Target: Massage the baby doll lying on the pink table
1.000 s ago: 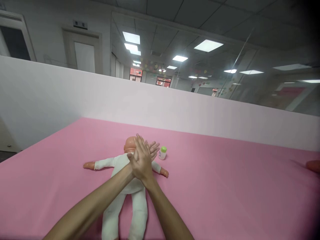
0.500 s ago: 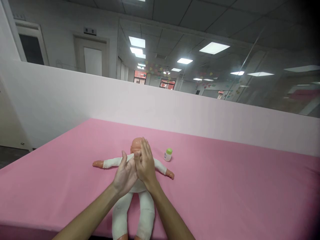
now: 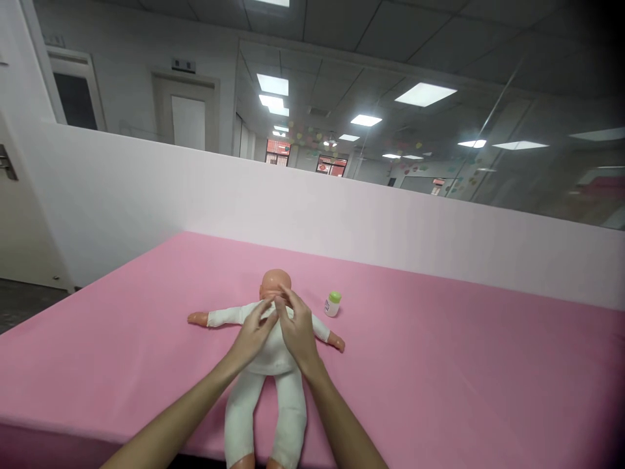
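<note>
A baby doll (image 3: 276, 355) in white clothes lies on its back on the pink table cover (image 3: 415, 365), arms spread and head towards the wall. Over its chest, my left hand (image 3: 254, 332) has its fingers apart and slightly curved, with nothing in it. Close beside it, my right hand (image 3: 297, 326) is also open and holds nothing, its fingertips near the doll's chin. The thumbs and fingertips of both hands come close together; whether they touch is unclear. A small white bottle with a green lid (image 3: 333, 304) stands right of the doll's shoulder.
Behind the table runs a low white wall (image 3: 342, 215) with glass above it. A door with a handle (image 3: 19, 215) is at the far left. The table's front edge crosses the bottom left of the view.
The palms were pressed against each other, with the right fingers pointing up. Now they have come apart, and the fingers are curved and lower. The view has shifted slightly.
</note>
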A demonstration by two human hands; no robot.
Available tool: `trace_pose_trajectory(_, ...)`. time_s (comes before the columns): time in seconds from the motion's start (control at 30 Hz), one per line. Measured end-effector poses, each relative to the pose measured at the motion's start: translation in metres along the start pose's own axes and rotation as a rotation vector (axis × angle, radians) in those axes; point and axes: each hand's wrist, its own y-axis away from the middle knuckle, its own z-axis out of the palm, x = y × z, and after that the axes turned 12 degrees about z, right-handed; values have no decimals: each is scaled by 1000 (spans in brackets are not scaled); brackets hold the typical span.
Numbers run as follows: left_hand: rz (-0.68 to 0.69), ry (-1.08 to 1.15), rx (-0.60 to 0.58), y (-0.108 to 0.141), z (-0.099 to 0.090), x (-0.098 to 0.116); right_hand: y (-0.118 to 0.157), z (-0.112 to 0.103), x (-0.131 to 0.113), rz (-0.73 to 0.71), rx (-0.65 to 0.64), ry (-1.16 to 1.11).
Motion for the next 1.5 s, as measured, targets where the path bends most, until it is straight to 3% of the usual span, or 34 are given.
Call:
trace_pose_trajectory(0.13, 247, -608, -56, -18, -28, -24, -16, -8, 38, 5, 1, 234)
trace_pose_trajectory(0.2, 237, -824, -112, -26, -34, -39, -19, -4, 57, 29, -17, 410)
trace_pose_trajectory(0.3, 211, -972, -188, -35, -35, -55, -24, 5, 82, 45, -24, 645)
trace_pose_trajectory(0.7, 94, -1191, -285, -50, -20, -76, -37, 24, 119, 21, -124, 1026)
trace_pose_trajectory(0.87, 109, -1198, -296, -49, -21, -67, -34, 19, 115, 18, -111, 946)
trace_pose_trajectory(1.1, 251, -1101, -288, -27, -23, -43, -12, 4, 92, 3, -107, 592)
trace_pose_trajectory(1.23, 202, -954, -329, -19, -20, -46, -8, 8, 92, -5, -161, 675)
trace_pose_trajectory(1.4, 103, -1036, -367, -25, -13, -55, -15, 19, 100, 52, -189, 845)
trace_pose_trajectory(1.5, 74, -1070, -365, -30, -9, -56, -17, 23, 102, 70, -172, 808)
